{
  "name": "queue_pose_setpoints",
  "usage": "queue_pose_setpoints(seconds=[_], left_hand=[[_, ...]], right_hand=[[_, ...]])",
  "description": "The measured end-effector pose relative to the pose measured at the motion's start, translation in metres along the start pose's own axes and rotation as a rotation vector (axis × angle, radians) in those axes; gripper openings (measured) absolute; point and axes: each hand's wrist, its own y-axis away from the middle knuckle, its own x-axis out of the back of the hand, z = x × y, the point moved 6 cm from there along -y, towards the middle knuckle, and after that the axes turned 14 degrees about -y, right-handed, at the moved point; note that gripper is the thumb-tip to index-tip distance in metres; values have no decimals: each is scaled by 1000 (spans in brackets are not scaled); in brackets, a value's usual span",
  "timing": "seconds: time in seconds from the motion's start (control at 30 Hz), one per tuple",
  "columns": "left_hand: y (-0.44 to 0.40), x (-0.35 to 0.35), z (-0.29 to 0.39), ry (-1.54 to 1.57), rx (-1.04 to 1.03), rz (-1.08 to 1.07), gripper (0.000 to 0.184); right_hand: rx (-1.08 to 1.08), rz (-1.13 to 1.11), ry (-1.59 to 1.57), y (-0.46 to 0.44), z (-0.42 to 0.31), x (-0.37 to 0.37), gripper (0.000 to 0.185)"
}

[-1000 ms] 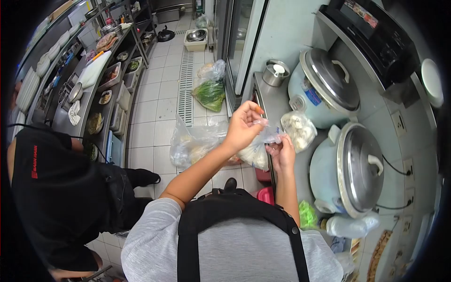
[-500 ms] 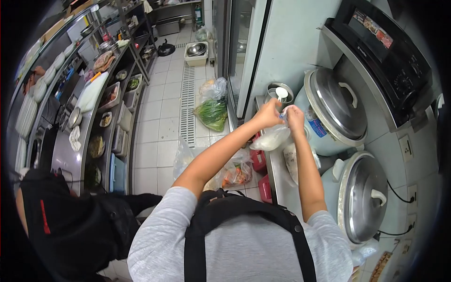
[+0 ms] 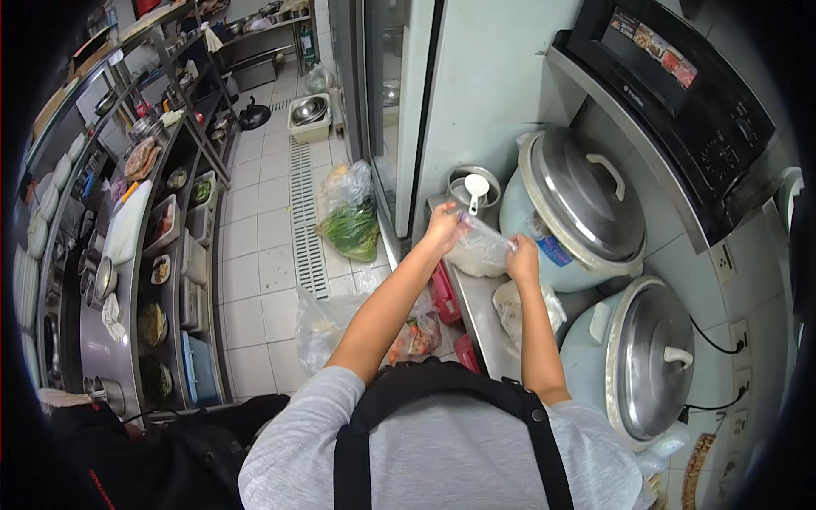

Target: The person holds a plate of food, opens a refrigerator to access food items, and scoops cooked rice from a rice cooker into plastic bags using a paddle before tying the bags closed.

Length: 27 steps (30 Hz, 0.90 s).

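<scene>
A clear plastic bag (image 3: 487,234) has its opening stretched between my two hands, with white contents bulging at its bottom over the metal counter. My left hand (image 3: 444,229) pinches the bag's left end near the metal pot (image 3: 455,176). At the other end, my right hand (image 3: 523,257) grips the bag's edge with curled fingers. A white scoop (image 3: 477,186) lies at the pot, its handle pointing toward the bag. Another bag with pale contents (image 3: 529,313) sits on the counter by my right forearm.
Two large lidded cookers (image 3: 552,221) (image 3: 633,357) stand right of my arms, beneath a black appliance (image 3: 663,85). On the floor are a bag of greens (image 3: 350,223) and a bag of orange pieces (image 3: 416,337). A person in black (image 3: 170,455) is at lower left, beside loaded shelves.
My hands have moved apart, and the gathered bag top is now pulled open between them. The bag has come down to the counter. The camera view has shifted to the right.
</scene>
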Motion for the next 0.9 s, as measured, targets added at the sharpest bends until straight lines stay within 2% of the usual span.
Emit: queue_pose_setpoints(seconds=[0.07,0.1,0.13,0.17,0.23,0.3,0.33,0.4,0.43,0.5,0.53,0.6,0.63,0.7,0.73,0.8,0.9], left_hand=[[1,5,-12,18,67,-15,29],[1,6,-19,-10,95,-108,25],[1,3,-25,-41,122,-202,22],[4,1,-27,-52,120,-214,22],[9,1,-20,-75,106,-90,11],[10,-3,-16,-73,109,-83,10],[13,-2,-21,-51,119,-62,12],[15,-4,-28,-30,119,-76,14],[13,-6,-27,7,98,-82,16],[15,-10,-29,20,94,-127,18],[18,-10,-28,29,85,-72,19],[18,-6,-33,25,67,-28,21],[18,-5,-33,-2,65,-14,21],[23,-9,-28,-26,49,-30,21],[26,-12,-26,-35,39,-25,20],[21,-10,-30,-26,41,-31,20],[21,-8,-27,-28,29,-29,20]], right_hand=[[-69,-42,53,-8,3,7,24],[-144,-89,101,-10,7,10,26],[-142,-292,99,-13,-14,20,28],[-145,-276,97,-27,-28,44,28],[-154,-383,-78,-64,-53,75,34],[26,123,342,-113,-67,138,44],[-54,254,394,-138,-46,157,50],[-422,176,551,-178,-4,174,47],[-438,193,552,-194,17,178,47],[-442,27,465,-215,59,174,45],[-463,39,467,-220,69,179,45],[-273,-83,400,-224,77,179,37],[-293,-74,413,-227,88,185,37],[-68,6,169,-236,90,196,28],[-81,5,182,-234,90,205,28],[102,218,561,-224,53,237,33],[378,203,783,-172,16,270,34]])
